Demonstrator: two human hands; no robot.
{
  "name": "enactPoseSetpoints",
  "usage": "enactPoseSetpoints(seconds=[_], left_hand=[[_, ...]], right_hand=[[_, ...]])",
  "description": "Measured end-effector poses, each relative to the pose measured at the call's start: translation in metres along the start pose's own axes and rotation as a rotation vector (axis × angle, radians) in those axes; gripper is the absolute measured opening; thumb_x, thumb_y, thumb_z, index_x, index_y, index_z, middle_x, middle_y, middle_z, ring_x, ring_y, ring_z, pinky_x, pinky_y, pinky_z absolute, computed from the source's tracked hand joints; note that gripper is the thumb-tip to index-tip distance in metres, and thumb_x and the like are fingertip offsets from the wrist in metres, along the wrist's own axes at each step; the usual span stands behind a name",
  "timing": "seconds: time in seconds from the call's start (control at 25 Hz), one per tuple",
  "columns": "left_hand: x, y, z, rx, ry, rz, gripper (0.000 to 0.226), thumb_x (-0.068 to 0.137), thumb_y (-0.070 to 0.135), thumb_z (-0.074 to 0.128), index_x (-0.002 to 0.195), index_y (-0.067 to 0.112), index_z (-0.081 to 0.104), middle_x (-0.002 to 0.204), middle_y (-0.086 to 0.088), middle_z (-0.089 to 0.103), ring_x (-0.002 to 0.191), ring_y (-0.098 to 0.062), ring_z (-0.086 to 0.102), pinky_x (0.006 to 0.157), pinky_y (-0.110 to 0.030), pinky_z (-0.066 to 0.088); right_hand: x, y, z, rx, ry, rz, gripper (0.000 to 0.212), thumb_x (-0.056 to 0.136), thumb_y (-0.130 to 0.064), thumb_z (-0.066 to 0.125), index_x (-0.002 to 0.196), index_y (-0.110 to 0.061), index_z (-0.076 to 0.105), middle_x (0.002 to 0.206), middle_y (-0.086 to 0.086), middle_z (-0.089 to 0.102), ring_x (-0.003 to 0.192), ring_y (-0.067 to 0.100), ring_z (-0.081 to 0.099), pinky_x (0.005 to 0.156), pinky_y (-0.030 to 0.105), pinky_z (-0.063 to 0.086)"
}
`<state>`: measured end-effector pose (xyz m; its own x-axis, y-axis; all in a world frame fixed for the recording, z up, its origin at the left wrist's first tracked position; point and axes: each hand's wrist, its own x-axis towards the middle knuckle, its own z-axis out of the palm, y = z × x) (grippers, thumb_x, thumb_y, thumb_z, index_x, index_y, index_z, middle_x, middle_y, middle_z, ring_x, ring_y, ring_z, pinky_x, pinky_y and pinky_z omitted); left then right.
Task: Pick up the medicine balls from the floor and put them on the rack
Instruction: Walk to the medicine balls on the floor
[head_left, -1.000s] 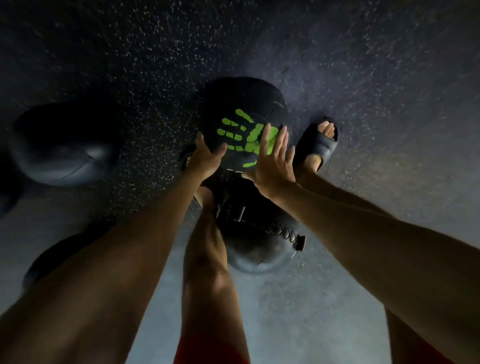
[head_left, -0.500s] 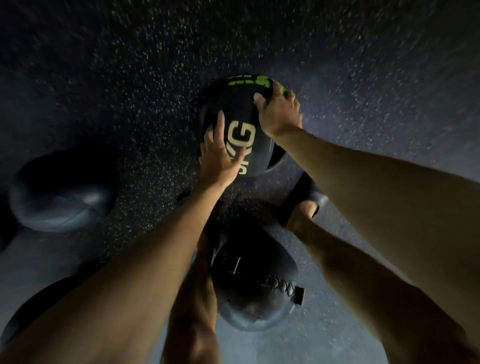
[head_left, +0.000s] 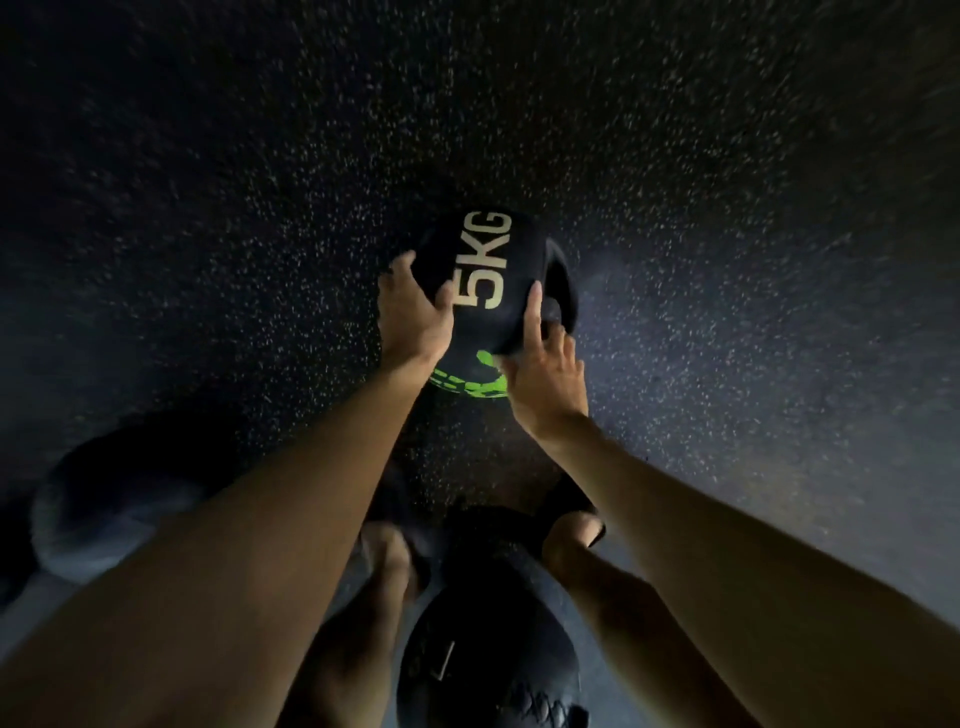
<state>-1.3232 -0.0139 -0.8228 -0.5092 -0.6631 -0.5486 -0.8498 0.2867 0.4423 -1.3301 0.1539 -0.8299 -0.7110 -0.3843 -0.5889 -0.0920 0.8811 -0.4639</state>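
5KG medicine ball (head_left: 483, 291) between both hands, over speckled floor (head_left: 727, 260); contact with floor unclear. Left hand (head_left: 415, 322) wraps its left side. Right hand (head_left: 548, 379) clasps the right side, index finger straight. Laced ball (head_left: 488, 649) lies near the feet.

I hold a black medicine ball (head_left: 478, 332) marked 5KG between both hands, over the dark speckled floor (head_left: 208, 208). My left hand (head_left: 415, 319) wraps round its left side, thumb across the front. My right hand (head_left: 548, 382) grips its lower right, index finger straight up along the ball, just above the green print (head_left: 467, 387). Right under me lies a laced ball (head_left: 488, 654). Another dark ball (head_left: 114, 514) sits off to the left, blurred.
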Motion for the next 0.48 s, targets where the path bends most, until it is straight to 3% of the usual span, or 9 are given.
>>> enactPoseSetpoints(seconds=[0.08,0.2,0.28,0.48], left_hand=[[-0.008,-0.014,-0.007,0.099,-0.045,0.178,0.070,0.094,0.030,0.063,0.153,0.014,0.029,0.150,-0.020,0.035,0.137,-0.035,0.037,0.113,-0.049,0.035],[-0.006,-0.027,-0.008,0.238,-0.190,0.199,0.094,0.091,0.046,0.065,0.159,0.025,0.004,0.163,-0.021,0.011,0.146,-0.042,0.024,0.111,-0.058,0.035],[0.019,-0.015,-0.014,0.214,-0.229,0.207,0.098,0.090,0.049,0.064,0.159,0.030,-0.004,0.164,-0.022,0.004,0.146,-0.045,0.024,0.108,-0.060,0.039],[0.112,0.030,-0.050,0.296,-0.295,0.150,0.088,0.093,0.060,0.052,0.159,0.029,0.003,0.155,-0.022,0.026,0.127,-0.046,0.049,0.096,-0.054,0.049]], right_hand=[[0.028,-0.011,-0.018,-0.027,0.013,0.039,0.096,0.095,-0.057,0.053,0.161,-0.027,-0.010,0.144,0.019,0.041,0.127,0.038,0.042,0.104,0.054,0.041],[0.075,-0.032,-0.048,-0.039,-0.033,0.079,0.085,0.099,-0.057,0.047,0.161,-0.033,-0.005,0.143,0.021,0.042,0.130,0.040,0.039,0.105,0.055,0.038],[0.108,-0.053,-0.063,-0.024,-0.019,0.143,0.077,0.100,-0.059,0.041,0.161,-0.034,0.001,0.146,0.023,0.040,0.134,0.039,0.037,0.107,0.054,0.037],[0.151,-0.103,-0.069,0.103,0.152,0.164,0.068,0.102,-0.045,0.046,0.159,-0.020,0.021,0.153,0.021,0.031,0.139,0.038,0.032,0.112,0.057,0.034]])
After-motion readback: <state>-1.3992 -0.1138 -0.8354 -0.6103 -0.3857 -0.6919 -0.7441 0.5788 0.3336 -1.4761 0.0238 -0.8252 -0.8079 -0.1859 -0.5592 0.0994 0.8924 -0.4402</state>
